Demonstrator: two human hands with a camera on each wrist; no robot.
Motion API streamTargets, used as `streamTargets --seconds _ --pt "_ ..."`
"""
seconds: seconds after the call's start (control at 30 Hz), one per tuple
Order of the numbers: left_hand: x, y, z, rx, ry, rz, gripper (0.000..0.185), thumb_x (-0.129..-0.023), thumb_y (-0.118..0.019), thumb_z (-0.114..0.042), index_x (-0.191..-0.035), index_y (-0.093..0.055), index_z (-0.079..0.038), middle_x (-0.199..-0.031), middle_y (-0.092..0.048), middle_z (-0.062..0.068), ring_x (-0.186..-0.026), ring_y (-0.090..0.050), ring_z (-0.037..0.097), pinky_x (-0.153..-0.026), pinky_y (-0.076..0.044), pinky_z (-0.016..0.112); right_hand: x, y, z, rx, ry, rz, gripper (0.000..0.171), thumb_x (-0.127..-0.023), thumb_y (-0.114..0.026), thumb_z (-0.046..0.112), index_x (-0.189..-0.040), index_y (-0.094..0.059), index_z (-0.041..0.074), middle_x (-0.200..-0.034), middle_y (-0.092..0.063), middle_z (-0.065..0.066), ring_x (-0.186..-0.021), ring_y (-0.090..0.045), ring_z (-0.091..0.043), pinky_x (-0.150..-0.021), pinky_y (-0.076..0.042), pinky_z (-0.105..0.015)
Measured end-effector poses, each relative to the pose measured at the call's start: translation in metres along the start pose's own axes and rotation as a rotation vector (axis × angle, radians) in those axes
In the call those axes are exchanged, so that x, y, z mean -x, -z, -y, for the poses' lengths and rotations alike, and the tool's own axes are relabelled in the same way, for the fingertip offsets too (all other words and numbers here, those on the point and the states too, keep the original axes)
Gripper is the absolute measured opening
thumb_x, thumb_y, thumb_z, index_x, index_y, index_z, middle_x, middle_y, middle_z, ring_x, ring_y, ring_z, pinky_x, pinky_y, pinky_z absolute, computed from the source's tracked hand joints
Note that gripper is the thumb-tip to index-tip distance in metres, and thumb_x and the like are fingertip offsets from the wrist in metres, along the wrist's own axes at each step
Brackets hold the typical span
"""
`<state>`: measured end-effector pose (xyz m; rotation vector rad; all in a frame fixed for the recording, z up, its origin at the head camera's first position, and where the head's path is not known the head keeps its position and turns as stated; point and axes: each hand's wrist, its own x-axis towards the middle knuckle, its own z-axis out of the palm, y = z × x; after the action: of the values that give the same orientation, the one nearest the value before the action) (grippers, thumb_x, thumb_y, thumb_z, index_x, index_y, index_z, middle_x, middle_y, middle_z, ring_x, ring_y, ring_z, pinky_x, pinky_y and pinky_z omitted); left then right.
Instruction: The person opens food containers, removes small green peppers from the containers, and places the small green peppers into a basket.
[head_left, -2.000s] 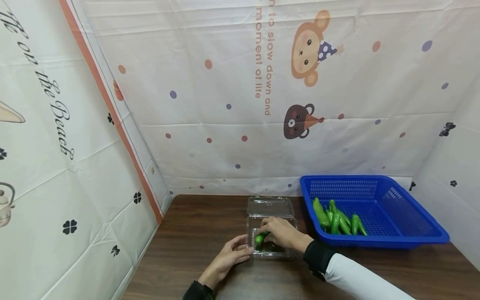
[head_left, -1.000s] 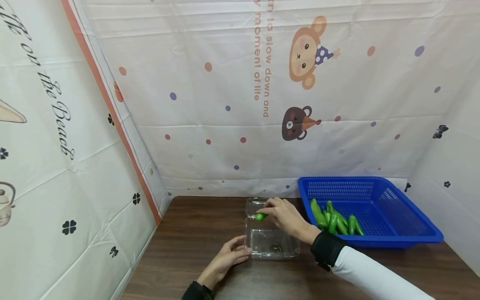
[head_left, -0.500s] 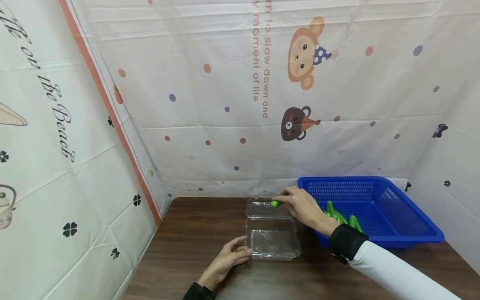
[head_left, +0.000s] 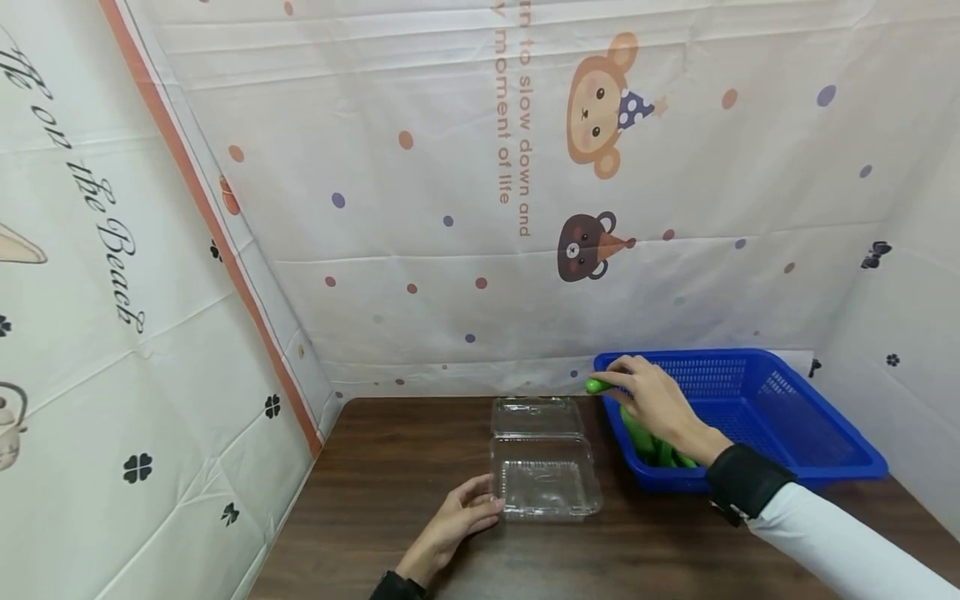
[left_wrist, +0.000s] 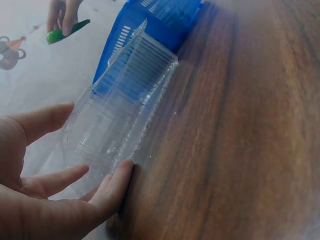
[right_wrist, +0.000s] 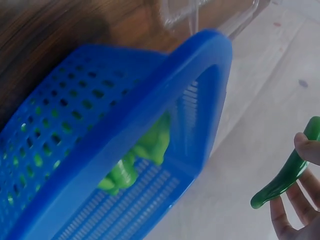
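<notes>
My right hand pinches a green chili pepper above the left side of a blue plastic basket. In the right wrist view the held pepper is slim and slightly curved, with thumb on one side and fingers on the other. More green peppers lie inside the basket, partly hidden by the hand. My left hand rests at the near left corner of a clear hinged plastic container, whose lid lies back. In the left wrist view its fairly straight fingers touch the container's side.
The basket stands right of the container on a brown wooden table. A printed cloth hangs behind the table, with another on the left side.
My right hand has lifted the pepper out of the clear container and carried it right and up to the basket. The left hand has stayed at the container's corner.
</notes>
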<state>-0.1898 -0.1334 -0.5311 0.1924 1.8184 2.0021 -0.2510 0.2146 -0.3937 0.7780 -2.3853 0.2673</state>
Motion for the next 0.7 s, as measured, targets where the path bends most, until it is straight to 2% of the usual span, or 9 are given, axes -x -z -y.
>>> streamTargets --seconds 0.13,0.27,0.4,0.53,0.7 --pt "0.001 -0.001 0.0 -0.016 -0.007 0.003 0.075 -0.098 -0.069 -0.017 -0.155 -0.029 0.01 -0.149 -0.039 0.032 -0.121 -0.059 0.02 -0.107 -0.055 0.041 0.004 0.007 -0.01 0.002 -0.038 -0.019 0.037 -0.086 -0.08 0.005 -0.121 -0.076 0.013 -0.104 -0.068 -0.011 -0.088 -0.063 -0.027 -0.064 -0.052 -0.036" --pt "0.001 -0.003 -0.003 -0.036 -0.004 0.004 0.075 -0.099 -0.069 -0.017 -0.155 -0.028 0.01 -0.151 -0.036 0.033 -0.127 -0.057 0.025 -0.108 -0.054 0.043 0.008 0.013 -0.019 0.009 -0.047 -0.095 0.036 -0.085 -0.08 0.002 -0.12 -0.075 0.008 -0.102 -0.068 -0.014 -0.084 -0.064 -0.027 -0.061 -0.052 -0.037" --pt "-0.001 -0.006 -0.006 -0.046 0.009 0.002 0.075 -0.098 -0.07 -0.018 -0.155 -0.029 0.01 -0.15 -0.039 0.032 -0.125 -0.059 0.025 -0.108 -0.055 0.044 0.011 0.022 -0.028 -0.003 -0.047 -0.15 0.038 -0.083 -0.08 -0.003 -0.12 -0.075 0.005 -0.098 -0.066 -0.014 -0.08 -0.062 -0.026 -0.059 -0.049 -0.036" --pt "-0.001 -0.007 -0.007 -0.049 0.022 -0.014 0.075 -0.097 -0.072 -0.018 -0.155 -0.031 0.009 -0.148 -0.042 0.031 -0.122 -0.06 0.024 -0.107 -0.055 0.044 0.012 0.029 -0.033 -0.045 -0.082 -0.17 0.039 -0.084 -0.08 -0.001 -0.121 -0.074 0.004 -0.094 -0.065 -0.012 -0.074 -0.06 -0.02 -0.057 -0.046 -0.031" --pt "0.0 -0.007 -0.005 -0.061 0.02 -0.027 0.075 -0.097 -0.072 -0.018 -0.154 -0.031 0.009 -0.151 -0.038 0.033 -0.127 -0.057 0.028 -0.106 -0.056 0.044 0.016 0.034 -0.037 -0.059 -0.147 -0.157 0.038 -0.085 -0.08 0.005 -0.123 -0.073 0.003 -0.088 -0.064 -0.01 -0.066 -0.056 -0.014 -0.054 -0.042 -0.025"
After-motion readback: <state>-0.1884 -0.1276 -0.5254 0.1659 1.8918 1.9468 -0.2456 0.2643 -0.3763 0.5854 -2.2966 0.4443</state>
